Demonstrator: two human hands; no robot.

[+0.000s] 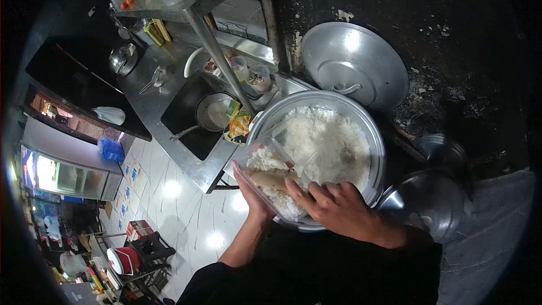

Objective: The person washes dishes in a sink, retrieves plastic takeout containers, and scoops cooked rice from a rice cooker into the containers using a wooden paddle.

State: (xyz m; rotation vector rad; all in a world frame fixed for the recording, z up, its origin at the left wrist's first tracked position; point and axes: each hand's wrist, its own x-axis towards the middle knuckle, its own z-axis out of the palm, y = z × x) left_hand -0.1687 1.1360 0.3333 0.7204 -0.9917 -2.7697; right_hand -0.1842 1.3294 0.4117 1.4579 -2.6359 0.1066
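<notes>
Presently, pot [377, 152]: beyond hands; open room over its rice [324, 127].
Container [241, 156]: overlaps pot's left edge.
Left hand [252, 194]: partly open, cupping container.
Right hand [334, 205]: curled around paddle.
Paddle [270, 179]: between hands, in container; blade leftward, long axis crosswise.

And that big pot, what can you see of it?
The pot is wide, round and silvery, apparently metal, with a rolled-looking rim. It sits upright and uncovered, holding plenty of white rice under a faint haze. A clear box overlaps its left side; I can't tell whether they touch.
</notes>
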